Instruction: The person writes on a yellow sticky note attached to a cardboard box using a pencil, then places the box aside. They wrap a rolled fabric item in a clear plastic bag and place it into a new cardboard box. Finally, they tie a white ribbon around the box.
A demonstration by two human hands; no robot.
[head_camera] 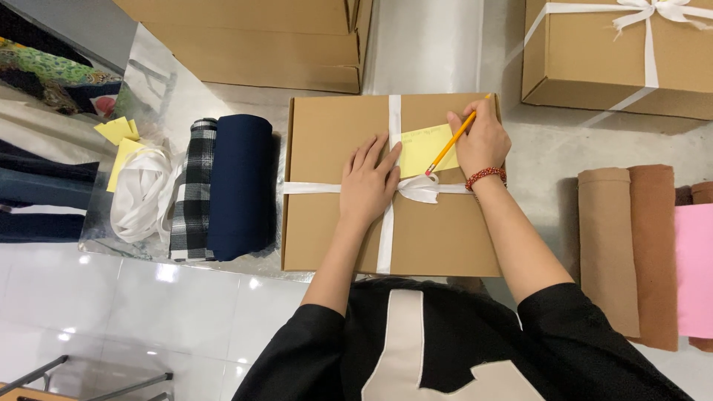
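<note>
Yellow note point(423, 148) on box point(327, 223), between both hands point(369, 186).

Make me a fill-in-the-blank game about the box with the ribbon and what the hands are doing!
1. The right hand holds a yellow ____ over the sticky note.
2. The left hand lies flat on the cardboard box, which is tied with a ____ ribbon.
3. Left of the box, the rolled fabric next to the checked roll is dark ____.
4. The wrist of the right hand wears a ____ bracelet.

Missing words: pencil; white; blue; red
</note>
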